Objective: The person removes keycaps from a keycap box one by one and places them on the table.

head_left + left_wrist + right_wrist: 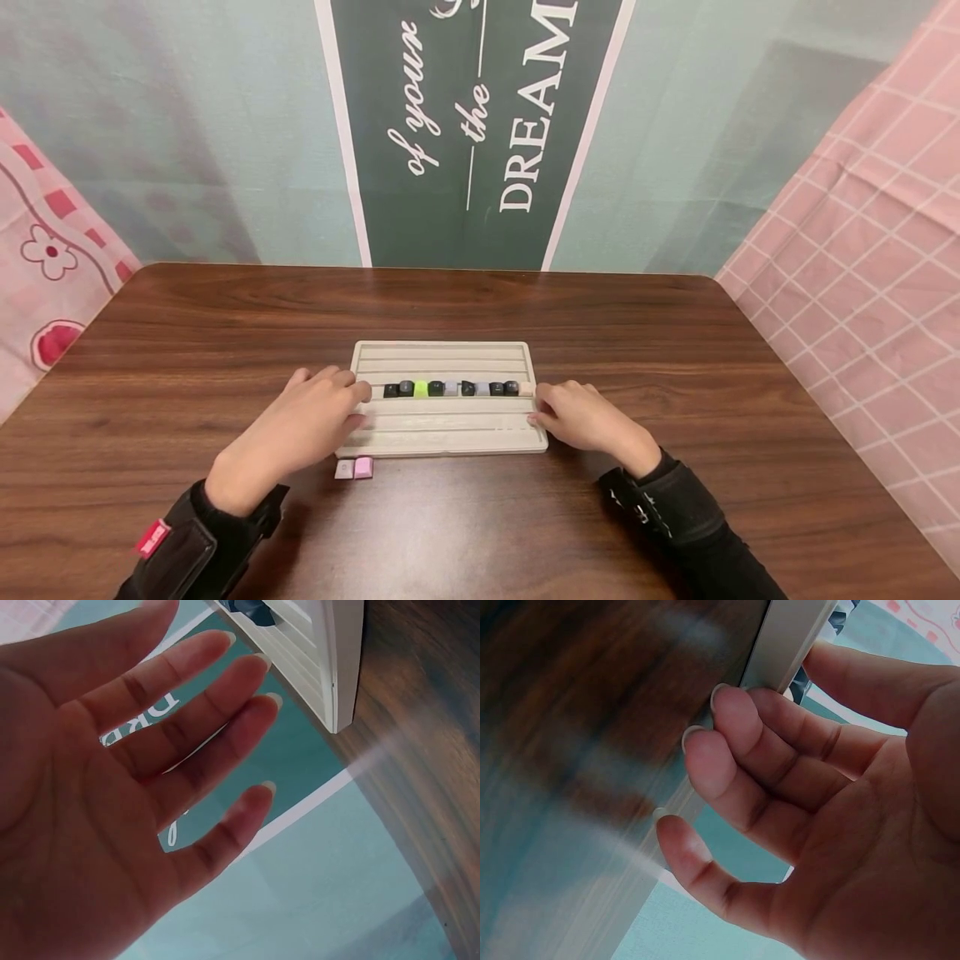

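Note:
A white ridged tray (442, 442) lies flat on the table, with a row of keycaps (450, 388) in one of its middle grooves. Most are black; a lime green keycap (421, 389) stands among them, and a pale peach keycap (527, 389) sits at the right end. My left hand (318, 417) reaches over the tray's left side, its fingers loosely extended in the left wrist view and holding nothing. At the opposite edge, my right hand (581, 415) has its index fingertip right at the peach keycap and its thumb over the rim; its other fingers bend loosely beside the tray.
A whitish keycap (344, 469) and a pink keycap (363, 467) lie side by side on the wooden table (480, 533), just in front of the tray's near left corner. A printed cloth backdrop (285, 167) hangs behind the table's far edge.

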`<state>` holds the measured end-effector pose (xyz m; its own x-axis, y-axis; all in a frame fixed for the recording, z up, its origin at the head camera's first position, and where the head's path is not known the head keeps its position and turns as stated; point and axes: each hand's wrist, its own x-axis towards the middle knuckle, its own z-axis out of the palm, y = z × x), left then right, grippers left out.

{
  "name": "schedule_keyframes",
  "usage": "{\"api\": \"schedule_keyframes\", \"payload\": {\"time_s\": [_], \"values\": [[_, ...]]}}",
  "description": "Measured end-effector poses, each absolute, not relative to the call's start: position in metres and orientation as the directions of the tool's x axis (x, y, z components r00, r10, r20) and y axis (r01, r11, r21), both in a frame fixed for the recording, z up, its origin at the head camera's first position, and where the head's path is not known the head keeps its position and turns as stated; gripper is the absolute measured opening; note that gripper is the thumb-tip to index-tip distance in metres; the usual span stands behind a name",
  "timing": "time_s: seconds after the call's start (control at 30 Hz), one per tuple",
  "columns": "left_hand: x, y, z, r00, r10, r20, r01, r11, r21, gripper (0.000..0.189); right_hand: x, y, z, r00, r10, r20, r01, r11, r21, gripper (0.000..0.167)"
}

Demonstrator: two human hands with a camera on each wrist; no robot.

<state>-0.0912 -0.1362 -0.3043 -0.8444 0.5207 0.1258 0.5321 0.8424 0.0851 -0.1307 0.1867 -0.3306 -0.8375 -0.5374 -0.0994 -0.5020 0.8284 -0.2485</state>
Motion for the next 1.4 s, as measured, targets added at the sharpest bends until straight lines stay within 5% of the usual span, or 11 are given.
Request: {"api": "schedule_keyframes", "payload": {"time_s": [0.4, 1.4], "values": [[-0.104, -0.131, -0.308, -0.855, 0.492, 0.164, 0.51, 0.855, 0.096, 0.016, -0.13, 0.188, -0.331, -0.834, -0.545, -0.089, -0.507, 0.82, -0.268, 0.024], [-0.121, -0.114, -0.305, -0.916, 0.402, 0.012, 0.399, 0.905, 0.146, 0.014, -0.131, 0.188, -0.331, -0.829, -0.552, -0.092, -0.515, 0.816, -0.262, 0.024]]}}
